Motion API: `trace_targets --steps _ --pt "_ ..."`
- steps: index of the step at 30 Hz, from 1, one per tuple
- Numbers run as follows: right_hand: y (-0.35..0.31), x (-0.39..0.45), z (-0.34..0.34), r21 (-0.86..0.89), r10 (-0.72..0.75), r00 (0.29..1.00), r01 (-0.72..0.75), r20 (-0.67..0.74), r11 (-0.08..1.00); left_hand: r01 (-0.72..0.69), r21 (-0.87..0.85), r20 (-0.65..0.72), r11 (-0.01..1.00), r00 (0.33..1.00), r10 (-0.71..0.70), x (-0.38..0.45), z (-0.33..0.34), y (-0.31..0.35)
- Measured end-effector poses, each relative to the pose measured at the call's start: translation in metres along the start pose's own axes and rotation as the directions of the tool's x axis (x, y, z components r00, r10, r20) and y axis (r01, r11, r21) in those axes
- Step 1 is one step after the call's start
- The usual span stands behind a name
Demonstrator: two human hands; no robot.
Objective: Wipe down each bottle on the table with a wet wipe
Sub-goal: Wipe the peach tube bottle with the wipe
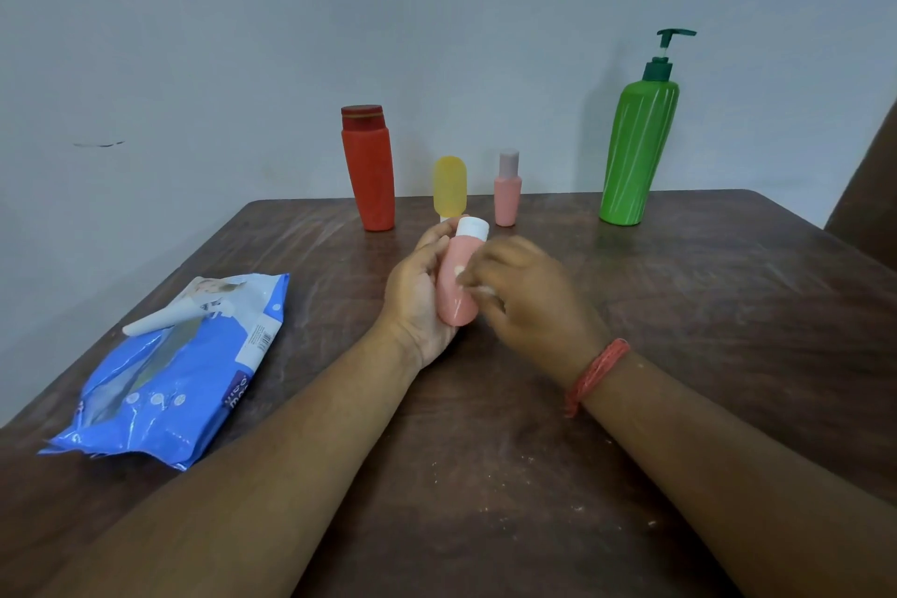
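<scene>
Here the left hand [417,291] grips a pink bottle [456,291] above the tabletop [679,330], while the right hand [524,296] pinches a small white wipe [485,290] against it.

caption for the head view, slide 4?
Left hand holds a pink bottle while the right hand rubs it with a wet wipe; four more bottles stand behind.
</scene>
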State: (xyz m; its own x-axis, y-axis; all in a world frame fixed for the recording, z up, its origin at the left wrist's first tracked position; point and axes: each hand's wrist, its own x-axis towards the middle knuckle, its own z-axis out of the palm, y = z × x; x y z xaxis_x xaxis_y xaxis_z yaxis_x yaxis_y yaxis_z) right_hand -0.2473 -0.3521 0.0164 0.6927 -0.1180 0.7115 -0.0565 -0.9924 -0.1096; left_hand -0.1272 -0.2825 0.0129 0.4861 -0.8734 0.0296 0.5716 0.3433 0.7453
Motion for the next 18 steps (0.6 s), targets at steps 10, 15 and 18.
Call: trace_targets --steps 10,15,18 --pt "-0.005 -0.006 0.005 0.092 0.023 0.996 -0.031 0.087 0.995 0.011 -0.024 -0.097 1.000 0.995 -0.013 0.001 -0.002 0.000" --pt "-0.001 -0.001 0.006 0.173 0.204 0.975 -0.186 -0.092 0.967 0.027 0.030 -0.072 0.999 0.997 -0.025 0.000 0.001 -0.002" --pt "-0.002 -0.004 0.003 0.206 0.151 0.989 -0.150 0.009 0.967 0.015 0.045 -0.108 0.999 0.994 -0.010 0.004 -0.001 -0.002"
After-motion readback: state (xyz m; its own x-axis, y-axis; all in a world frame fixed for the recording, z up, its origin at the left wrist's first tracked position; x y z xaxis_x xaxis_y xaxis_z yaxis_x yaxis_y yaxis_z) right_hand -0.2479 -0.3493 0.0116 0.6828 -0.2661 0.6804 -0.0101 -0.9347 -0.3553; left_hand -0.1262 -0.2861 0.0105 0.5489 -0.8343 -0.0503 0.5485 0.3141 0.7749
